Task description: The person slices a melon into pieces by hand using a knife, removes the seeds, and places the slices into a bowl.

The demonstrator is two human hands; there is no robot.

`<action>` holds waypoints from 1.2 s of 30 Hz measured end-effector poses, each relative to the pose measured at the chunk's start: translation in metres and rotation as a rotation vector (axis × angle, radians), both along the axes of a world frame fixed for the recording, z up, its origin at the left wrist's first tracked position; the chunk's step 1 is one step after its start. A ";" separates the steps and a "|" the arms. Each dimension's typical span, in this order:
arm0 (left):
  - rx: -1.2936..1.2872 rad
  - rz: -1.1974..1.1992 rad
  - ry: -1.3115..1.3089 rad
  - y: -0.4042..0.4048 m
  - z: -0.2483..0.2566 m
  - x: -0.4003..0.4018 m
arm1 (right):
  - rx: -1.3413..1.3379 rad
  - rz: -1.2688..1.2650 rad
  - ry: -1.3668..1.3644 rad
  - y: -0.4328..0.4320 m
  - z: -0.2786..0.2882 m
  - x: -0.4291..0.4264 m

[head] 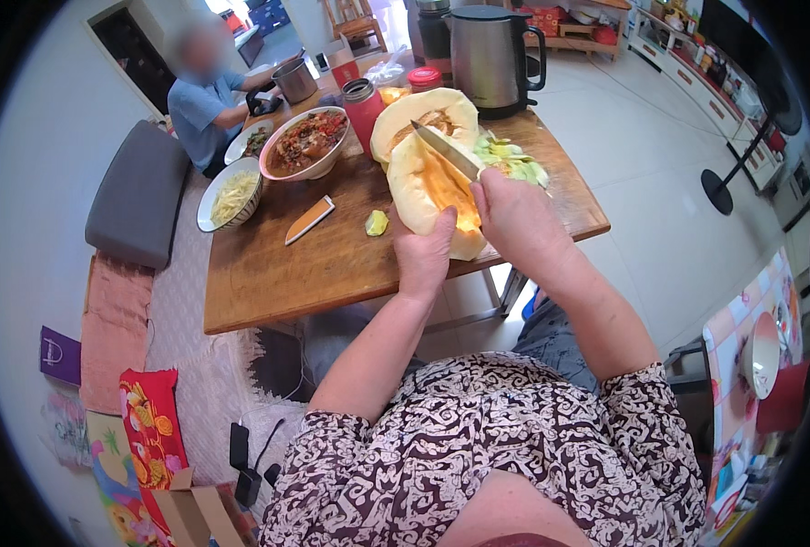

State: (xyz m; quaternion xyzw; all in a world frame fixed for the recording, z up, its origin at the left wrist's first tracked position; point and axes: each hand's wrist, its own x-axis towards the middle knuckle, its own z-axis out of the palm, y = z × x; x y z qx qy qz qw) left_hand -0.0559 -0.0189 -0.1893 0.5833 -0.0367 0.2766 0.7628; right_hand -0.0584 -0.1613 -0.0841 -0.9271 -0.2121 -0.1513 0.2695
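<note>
My left hand (424, 253) grips the near end of a pale peeled melon half (411, 184), its orange hollow facing up, above the wooden table's near edge. My right hand (524, 215) is closed on the handle of a knife (449, 152), whose blade lies over the far part of that half and points away to the left. Behind it another pale piece (425, 113) shows a brownish, stringy inside. Green peelings (514, 161) lie heaped to the right. A small yellow-green piece (377, 223) and an orange-and-white knife sheath (310, 220) rest left of my hands.
On the wooden table (268, 294) stand a bowl of shredded food (236, 198), a bowl of stew (305, 143), a pink flask (365, 116), a red-lidded jar (424, 78) and a steel kettle (488, 61). A person (206, 102) sits at the far left near a metal pot (295, 81).
</note>
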 end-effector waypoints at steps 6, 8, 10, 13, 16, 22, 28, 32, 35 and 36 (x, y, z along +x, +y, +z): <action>0.045 0.011 0.025 0.001 0.001 -0.001 | 0.082 0.139 -0.022 -0.011 -0.001 0.006; 0.029 0.002 0.019 -0.001 0.002 -0.002 | 0.047 0.083 -0.053 -0.012 -0.001 0.008; 0.032 0.003 0.026 0.000 0.002 -0.001 | 0.019 0.047 -0.090 -0.013 -0.002 0.008; 0.028 0.000 0.021 -0.001 0.003 -0.001 | -0.016 0.042 -0.132 -0.020 0.000 0.010; 0.029 0.000 0.022 -0.001 0.005 -0.002 | 0.004 0.081 -0.107 -0.024 0.001 0.012; 0.077 0.048 0.031 -0.004 0.005 -0.004 | 0.142 0.117 -0.027 -0.009 0.011 0.002; 0.128 0.072 -0.017 -0.006 0.003 0.000 | 0.117 0.099 -0.009 0.001 0.002 0.005; 0.109 0.061 -0.062 -0.005 -0.001 0.004 | 0.071 0.073 -0.051 0.005 0.002 0.005; 0.129 0.051 -0.070 -0.005 0.002 0.004 | 0.080 0.066 -0.010 0.007 0.004 0.003; 0.131 0.056 -0.058 -0.006 0.002 0.004 | 0.089 0.066 0.012 0.007 0.005 0.003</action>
